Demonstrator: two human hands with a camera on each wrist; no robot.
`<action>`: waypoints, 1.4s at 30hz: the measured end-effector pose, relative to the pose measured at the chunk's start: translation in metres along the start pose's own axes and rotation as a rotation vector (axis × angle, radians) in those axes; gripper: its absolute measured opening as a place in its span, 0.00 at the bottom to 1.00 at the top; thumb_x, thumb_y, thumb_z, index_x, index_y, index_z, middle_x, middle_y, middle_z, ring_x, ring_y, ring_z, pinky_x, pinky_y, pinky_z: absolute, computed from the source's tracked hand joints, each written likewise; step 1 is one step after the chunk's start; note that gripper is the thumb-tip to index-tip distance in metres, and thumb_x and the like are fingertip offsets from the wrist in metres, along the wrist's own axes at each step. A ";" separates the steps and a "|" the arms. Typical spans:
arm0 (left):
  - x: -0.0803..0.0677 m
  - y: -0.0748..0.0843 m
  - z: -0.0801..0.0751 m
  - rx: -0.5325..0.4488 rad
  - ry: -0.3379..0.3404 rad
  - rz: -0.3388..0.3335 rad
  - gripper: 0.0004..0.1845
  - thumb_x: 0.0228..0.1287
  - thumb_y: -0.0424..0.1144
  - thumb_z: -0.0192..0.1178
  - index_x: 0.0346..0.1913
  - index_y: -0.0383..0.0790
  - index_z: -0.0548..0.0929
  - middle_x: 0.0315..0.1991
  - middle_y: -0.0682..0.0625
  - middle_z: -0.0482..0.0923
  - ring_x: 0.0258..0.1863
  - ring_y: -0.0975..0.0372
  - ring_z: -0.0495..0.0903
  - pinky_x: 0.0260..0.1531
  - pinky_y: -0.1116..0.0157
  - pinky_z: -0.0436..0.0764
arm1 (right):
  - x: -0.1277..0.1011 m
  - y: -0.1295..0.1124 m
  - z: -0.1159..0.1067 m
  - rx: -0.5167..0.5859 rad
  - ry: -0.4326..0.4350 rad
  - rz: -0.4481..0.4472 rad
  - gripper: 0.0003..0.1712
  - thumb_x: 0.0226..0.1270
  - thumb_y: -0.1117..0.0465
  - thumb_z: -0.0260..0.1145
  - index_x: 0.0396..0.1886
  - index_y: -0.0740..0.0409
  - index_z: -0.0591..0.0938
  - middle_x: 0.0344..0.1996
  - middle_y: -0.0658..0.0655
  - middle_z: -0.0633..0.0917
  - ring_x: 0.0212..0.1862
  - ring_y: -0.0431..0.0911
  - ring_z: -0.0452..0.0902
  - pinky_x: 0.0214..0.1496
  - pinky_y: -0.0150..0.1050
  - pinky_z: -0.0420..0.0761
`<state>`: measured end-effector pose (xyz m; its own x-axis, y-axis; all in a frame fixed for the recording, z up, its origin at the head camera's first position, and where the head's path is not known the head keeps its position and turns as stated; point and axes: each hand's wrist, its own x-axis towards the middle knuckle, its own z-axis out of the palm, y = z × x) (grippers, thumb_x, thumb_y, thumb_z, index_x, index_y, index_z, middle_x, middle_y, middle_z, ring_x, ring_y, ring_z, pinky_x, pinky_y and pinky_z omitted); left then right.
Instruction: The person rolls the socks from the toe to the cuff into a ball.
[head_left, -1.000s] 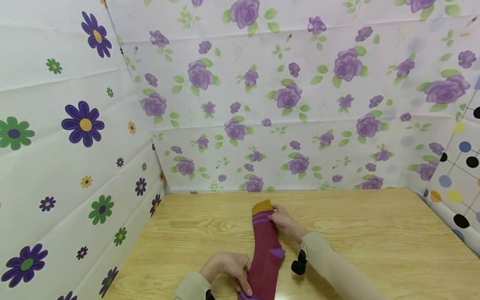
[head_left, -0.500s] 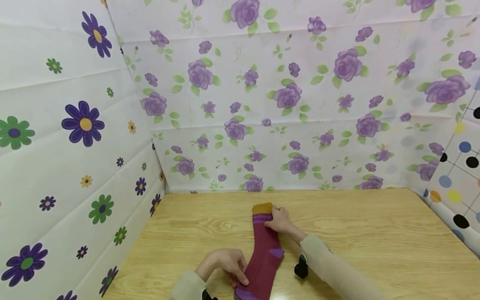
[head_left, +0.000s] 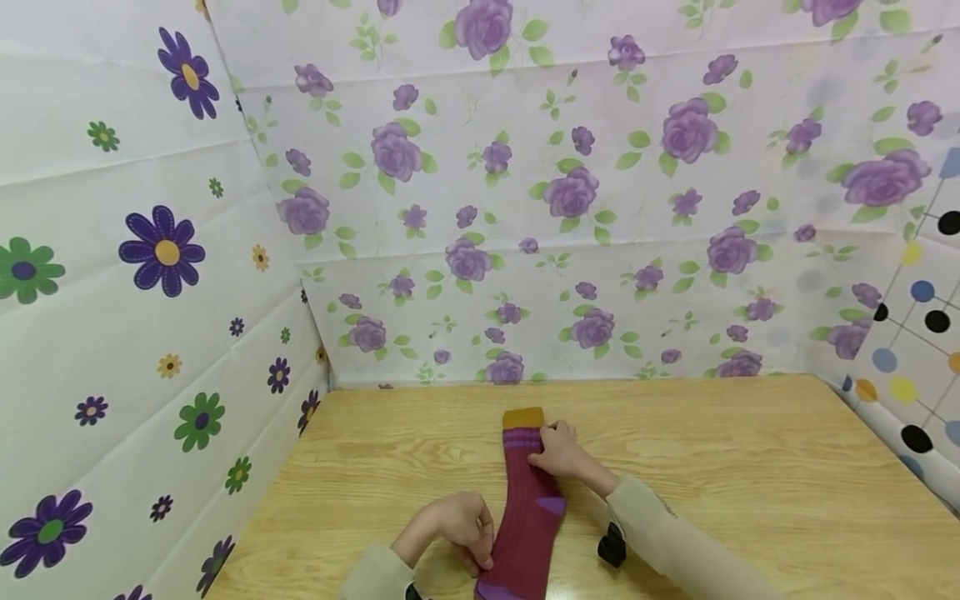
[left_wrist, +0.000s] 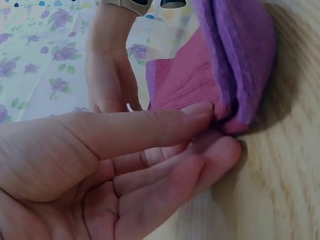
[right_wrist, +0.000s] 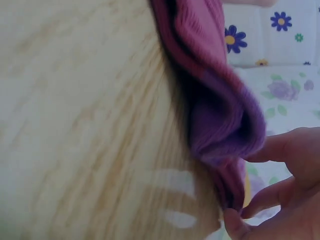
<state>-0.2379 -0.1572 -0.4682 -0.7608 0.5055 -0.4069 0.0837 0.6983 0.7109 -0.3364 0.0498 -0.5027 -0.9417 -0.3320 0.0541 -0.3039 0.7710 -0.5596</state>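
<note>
A maroon sock [head_left: 523,533] lies lengthwise on the wooden table, its mustard cuff [head_left: 522,417] pointing away and its purple heel patch [head_left: 552,505] bulging right. My left hand [head_left: 463,527] pinches the near left edge by the toe. The left wrist view shows thumb and fingers there beside the doubled purple toe [left_wrist: 252,60], two layers one over the other. Up at the striped part below the cuff, my right hand [head_left: 559,451] grips the right edge. In the right wrist view, fingers [right_wrist: 270,197] hold that edge beyond the folded heel. The toe's tip runs out of the head view.
The wooden table [head_left: 720,467] extends on both sides of the sock. Rose-patterned sheeting [head_left: 637,208] stands behind it, daisy-printed sheeting [head_left: 150,333] at left and dotted sheeting [head_left: 926,350] at right. A black wrist camera [head_left: 612,546] hangs under the right sleeve.
My right hand has slid slightly toward me along the sock's edge. My left hand has shifted up from the toe end. The cuff now lies straighter. The head view has shifted slightly.
</note>
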 end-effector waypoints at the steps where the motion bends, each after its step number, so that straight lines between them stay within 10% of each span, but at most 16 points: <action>1: 0.001 0.000 0.001 -0.016 0.000 0.001 0.07 0.46 0.21 0.68 0.18 0.30 0.81 0.19 0.40 0.84 0.19 0.52 0.85 0.23 0.66 0.83 | -0.002 -0.001 -0.001 -0.004 -0.007 -0.004 0.31 0.61 0.59 0.69 0.56 0.79 0.73 0.56 0.79 0.71 0.63 0.70 0.59 0.62 0.60 0.67; 11: 0.000 0.001 0.000 -0.041 -0.022 0.040 0.05 0.52 0.23 0.65 0.22 0.27 0.82 0.23 0.41 0.85 0.17 0.59 0.82 0.22 0.66 0.83 | -0.029 -0.014 -0.010 -0.020 -0.059 -0.174 0.31 0.62 0.62 0.67 0.62 0.75 0.72 0.59 0.77 0.71 0.63 0.69 0.63 0.61 0.62 0.69; 19: 0.006 0.000 -0.004 0.069 0.038 0.198 0.11 0.63 0.33 0.62 0.25 0.31 0.82 0.21 0.37 0.82 0.15 0.67 0.71 0.17 0.75 0.66 | -0.050 -0.028 -0.016 -0.054 -0.068 -0.326 0.28 0.64 0.63 0.65 0.61 0.73 0.73 0.56 0.73 0.74 0.59 0.66 0.68 0.58 0.60 0.72; 27: 0.012 -0.002 -0.001 0.106 0.162 0.322 0.06 0.64 0.32 0.61 0.28 0.37 0.80 0.21 0.50 0.80 0.19 0.71 0.72 0.20 0.76 0.71 | -0.055 -0.030 -0.014 -0.069 -0.081 -0.386 0.25 0.67 0.63 0.63 0.62 0.68 0.73 0.55 0.64 0.78 0.56 0.56 0.76 0.54 0.50 0.79; 42: 0.009 0.000 0.004 0.264 0.196 0.458 0.02 0.64 0.35 0.63 0.36 0.42 0.85 0.33 0.58 0.84 0.33 0.75 0.77 0.33 0.77 0.78 | -0.070 -0.030 -0.013 -0.272 0.011 -0.567 0.14 0.66 0.63 0.63 0.50 0.60 0.83 0.46 0.56 0.84 0.48 0.46 0.81 0.46 0.36 0.82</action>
<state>-0.2424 -0.1508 -0.4747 -0.7120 0.7010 0.0415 0.5728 0.5457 0.6116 -0.2636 0.0572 -0.4786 -0.6245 -0.7251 0.2900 -0.7808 0.5882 -0.2107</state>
